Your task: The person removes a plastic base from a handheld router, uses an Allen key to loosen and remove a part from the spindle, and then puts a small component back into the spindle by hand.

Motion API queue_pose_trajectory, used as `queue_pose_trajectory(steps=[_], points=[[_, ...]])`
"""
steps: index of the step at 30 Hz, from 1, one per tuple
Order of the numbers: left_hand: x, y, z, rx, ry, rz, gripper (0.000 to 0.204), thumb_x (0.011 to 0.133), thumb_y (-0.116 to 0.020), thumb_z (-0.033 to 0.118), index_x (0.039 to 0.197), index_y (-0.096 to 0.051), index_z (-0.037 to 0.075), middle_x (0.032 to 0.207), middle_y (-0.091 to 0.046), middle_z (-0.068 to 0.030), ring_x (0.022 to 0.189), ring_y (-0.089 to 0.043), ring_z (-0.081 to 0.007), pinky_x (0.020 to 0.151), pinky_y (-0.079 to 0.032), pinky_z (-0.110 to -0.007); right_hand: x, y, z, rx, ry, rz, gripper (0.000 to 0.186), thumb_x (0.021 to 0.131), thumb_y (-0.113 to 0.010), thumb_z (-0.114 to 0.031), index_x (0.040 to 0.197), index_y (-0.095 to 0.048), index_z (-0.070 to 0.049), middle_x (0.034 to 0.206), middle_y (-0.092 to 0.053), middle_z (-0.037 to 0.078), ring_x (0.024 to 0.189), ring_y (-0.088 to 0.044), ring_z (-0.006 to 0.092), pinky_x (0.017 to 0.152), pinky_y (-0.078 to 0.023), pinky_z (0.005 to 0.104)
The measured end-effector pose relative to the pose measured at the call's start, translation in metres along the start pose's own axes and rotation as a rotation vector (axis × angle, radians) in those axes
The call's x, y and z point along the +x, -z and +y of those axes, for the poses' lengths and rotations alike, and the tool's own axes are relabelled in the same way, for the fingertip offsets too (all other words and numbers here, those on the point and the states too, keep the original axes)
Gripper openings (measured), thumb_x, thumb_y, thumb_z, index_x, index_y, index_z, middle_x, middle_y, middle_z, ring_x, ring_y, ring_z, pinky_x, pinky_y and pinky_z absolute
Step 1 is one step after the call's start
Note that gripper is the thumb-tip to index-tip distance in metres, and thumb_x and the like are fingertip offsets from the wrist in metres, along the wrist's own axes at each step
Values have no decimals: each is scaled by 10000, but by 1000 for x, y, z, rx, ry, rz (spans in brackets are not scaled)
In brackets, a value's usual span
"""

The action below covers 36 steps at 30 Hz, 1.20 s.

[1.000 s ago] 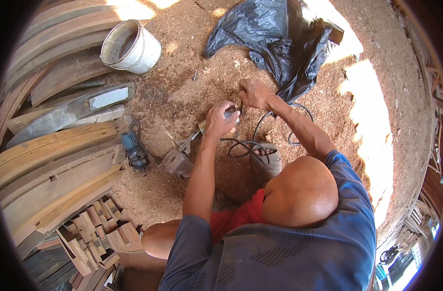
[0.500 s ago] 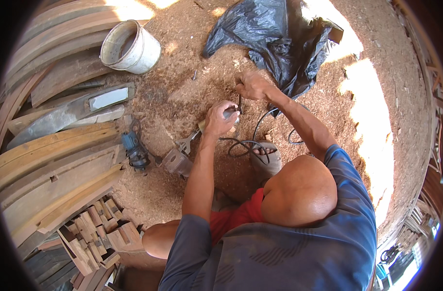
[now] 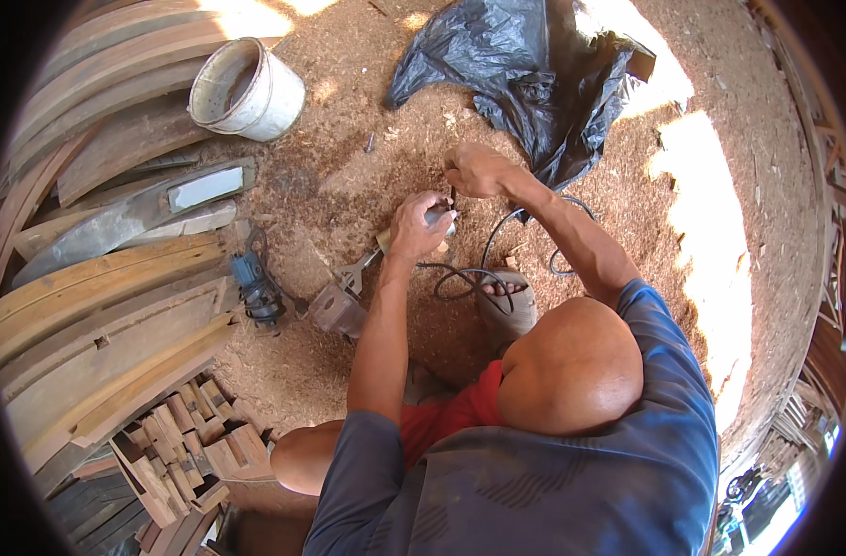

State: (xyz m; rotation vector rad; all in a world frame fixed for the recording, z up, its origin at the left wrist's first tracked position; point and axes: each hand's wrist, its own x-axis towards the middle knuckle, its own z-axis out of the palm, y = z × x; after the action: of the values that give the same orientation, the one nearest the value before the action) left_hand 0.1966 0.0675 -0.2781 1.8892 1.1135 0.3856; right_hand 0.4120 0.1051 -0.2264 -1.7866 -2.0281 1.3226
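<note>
Landmark: white bucket (image 3: 273, 104), upright on the sawdust-covered floor (image 3: 298, 218).
Left hand (image 3: 417, 230): right of the bucket and lower in view.
Left grip: clamped round the grey tool, thumb and fingers curled over it.
Grey tool (image 3: 436, 215): right of and lower than the bucket; rounded end shows at the fingertips, rest mostly hidden by the hand.
Right hand (image 3: 479, 171): right of the bucket, a little lower in view, farther off than the left hand.
Right grip: fingers together on the dark rod, its top end hidden in the fist.
Dark rod (image 3: 454, 197): right of and lower than the bucket, roughly upright in view, between the two hands; lower end beside the grey tool, contact can't tell.
Black cord (image 3: 484, 262): loops on the floor, lower right of the bucket.
Blue power tool (image 3: 251, 271): below the bucket in view.
Bolt (image 3: 369, 143): on the floor, just lower right of the bucket.
Black plastic bag (image 3: 571, 107): crumpled, well right of the bucket.
Long boards (image 3: 108, 60): stacked left of the bucket.
Wood blocks (image 3: 168, 426): piled far below the bucket in view.
</note>
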Motion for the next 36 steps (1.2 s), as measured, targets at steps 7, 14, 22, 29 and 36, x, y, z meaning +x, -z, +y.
queue_pose_trajectory(steps=[7,14,22,29,36], points=[[2,6,12,15,75,-41,288,856,-764,229,1085,-722,60,1076,-736,-143,1000,-697,-323,922,-530,-418,2,8,13,71,-89,15,290,914,-604,-201,759,-677,33,767,-686,243,701,-672,372,697,-551,502],[1,5,10,28,91,-31,287,858,-762,225,1095,-723,69,1074,-738,-140,1001,-701,-321,925,-533,-415,5,-2,19,119,-51,15,226,892,-594,-171,856,-683,33,790,-675,248,739,-672,355,713,-546,493],[2,2,4,-4,39,-25,280,853,-764,206,1085,-711,59,1048,-739,-141,974,-708,-321,897,-536,-418,22,2,20,75,14,-75,181,854,-553,-100,817,-653,46,750,-654,250,664,-633,349,628,-485,504],[3,2,4,3,7,-15,269,859,-760,194,1078,-704,49,1039,-739,-142,964,-714,-314,895,-540,-417,51,-7,14,-15,23,-108,296,897,-602,-206,790,-674,60,815,-677,279,715,-665,382,695,-535,500],[6,2,3,-43,176,-73,257,898,-733,219,1091,-687,56,1024,-752,-146,962,-733,-288,883,-548,-417,66,-26,29,103,-20,-60,269,941,-575,-195,971,-671,54,899,-674,252,813,-669,357,756,-520,495]])
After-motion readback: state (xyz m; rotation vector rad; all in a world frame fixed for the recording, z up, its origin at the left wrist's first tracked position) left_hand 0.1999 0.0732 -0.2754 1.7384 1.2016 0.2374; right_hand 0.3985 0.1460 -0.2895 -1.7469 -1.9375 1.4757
